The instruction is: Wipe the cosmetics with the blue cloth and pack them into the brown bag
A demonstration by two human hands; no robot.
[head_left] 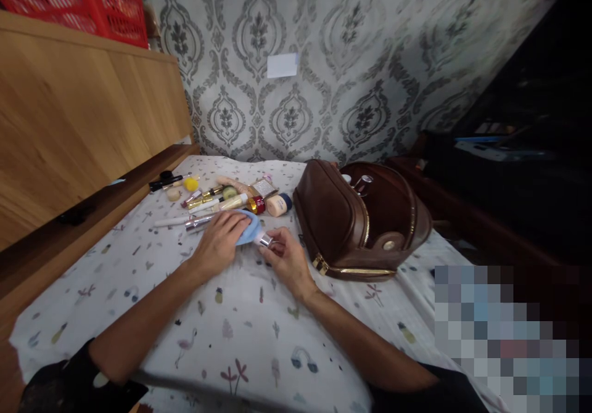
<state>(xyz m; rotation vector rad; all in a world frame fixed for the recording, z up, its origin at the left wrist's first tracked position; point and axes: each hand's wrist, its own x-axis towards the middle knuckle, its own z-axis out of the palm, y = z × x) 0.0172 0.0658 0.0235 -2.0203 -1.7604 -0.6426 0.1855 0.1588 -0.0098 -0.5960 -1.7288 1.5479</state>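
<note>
Holding one blue tube [248, 230], left hand [221, 240], right hand [285, 259]

bag [356, 222] on bed [240, 333], cosmetics [222, 200] left of it, wall [324, 80] behind

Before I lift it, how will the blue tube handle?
Probably soft: the blue tube looks flattened under the left hand. Its shiny cap, in the right hand, may be slick. On the sheet it should hardly roll.
</note>
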